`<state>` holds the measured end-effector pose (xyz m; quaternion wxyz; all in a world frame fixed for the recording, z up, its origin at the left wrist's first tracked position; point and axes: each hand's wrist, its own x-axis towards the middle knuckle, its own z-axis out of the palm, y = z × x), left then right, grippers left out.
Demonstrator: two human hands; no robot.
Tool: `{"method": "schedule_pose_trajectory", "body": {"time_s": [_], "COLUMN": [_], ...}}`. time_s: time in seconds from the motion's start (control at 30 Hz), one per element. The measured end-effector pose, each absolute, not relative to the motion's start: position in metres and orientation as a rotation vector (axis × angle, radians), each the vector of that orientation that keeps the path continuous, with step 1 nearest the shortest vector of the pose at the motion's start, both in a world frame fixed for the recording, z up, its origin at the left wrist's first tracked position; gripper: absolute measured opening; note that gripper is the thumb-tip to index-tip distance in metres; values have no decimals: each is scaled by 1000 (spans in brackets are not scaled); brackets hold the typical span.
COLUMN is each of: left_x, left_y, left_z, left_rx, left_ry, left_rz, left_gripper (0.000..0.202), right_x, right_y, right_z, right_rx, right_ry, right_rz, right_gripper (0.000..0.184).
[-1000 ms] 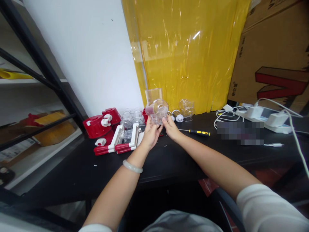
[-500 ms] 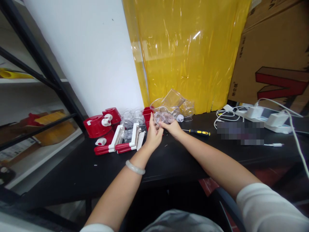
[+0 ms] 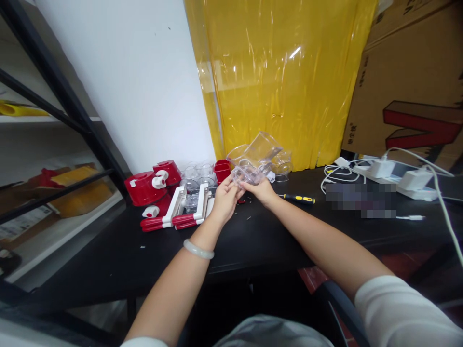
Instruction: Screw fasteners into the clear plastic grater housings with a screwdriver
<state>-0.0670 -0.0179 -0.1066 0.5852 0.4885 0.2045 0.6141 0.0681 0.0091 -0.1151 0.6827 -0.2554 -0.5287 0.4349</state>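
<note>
Both my hands are on a clear plastic part (image 3: 262,149) with a box-shaped upper end and a rounded lower end, held tilted above the black table. My right hand (image 3: 263,192) grips its near right side, thumb pointing left. At its lower left, my left hand (image 3: 227,196) has bent fingers against the rounded end; their exact hold is partly hidden. Behind the hands stand a red plastic cup (image 3: 222,170) and more clear plastic pieces (image 3: 283,164). A screwdriver with a yellow and black handle (image 3: 299,198) lies right of my right hand.
At left are red housings with white knobs (image 3: 144,188), white-and-red handled parts (image 3: 181,212) and clear round pieces (image 3: 197,173). A power strip (image 3: 415,185) with white chargers and cables lies at right. A black shelf frame (image 3: 54,91) rises at left, a cardboard box (image 3: 408,72) at right.
My left hand has shifted slightly left and its fingers have changed position on the clear part. The part has turned a little, showing more of its box-shaped end.
</note>
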Motion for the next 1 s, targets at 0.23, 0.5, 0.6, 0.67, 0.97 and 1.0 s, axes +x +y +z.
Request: {"method": "schedule_pose_trajectory", "body": {"time_s": [0.23, 0.5, 0.6, 0.67, 0.97, 1.0], "left_x": [-68, -68, -67, -67, -80, -81], "left_y": [-17, -20, -23, -24, -15, -15], "left_z": [-105, -96, -92, -90, -85, -85], "left_rx": [1113, 1046, 1025, 1006, 1037, 1037], "left_ry": [522, 636, 670, 685, 728, 732], "left_rz": [1440, 1423, 1412, 1413, 1315, 1311], "left_gripper": [34, 18, 18, 20, 15, 15], "right_x": [75, 78, 80, 82, 90, 90], "right_y": [17, 25, 23, 21, 16, 16], "right_z": [-120, -122, -120, -118, -106, -106], "right_rx": [-544, -559, -554, -548, -539, -537], "right_ry": [-1347, -1452, -1475, -1495, -1569, -1555], "right_rz": [895, 780, 780, 781, 789, 800], "right_gripper": [55, 57, 58, 59, 70, 72]}}
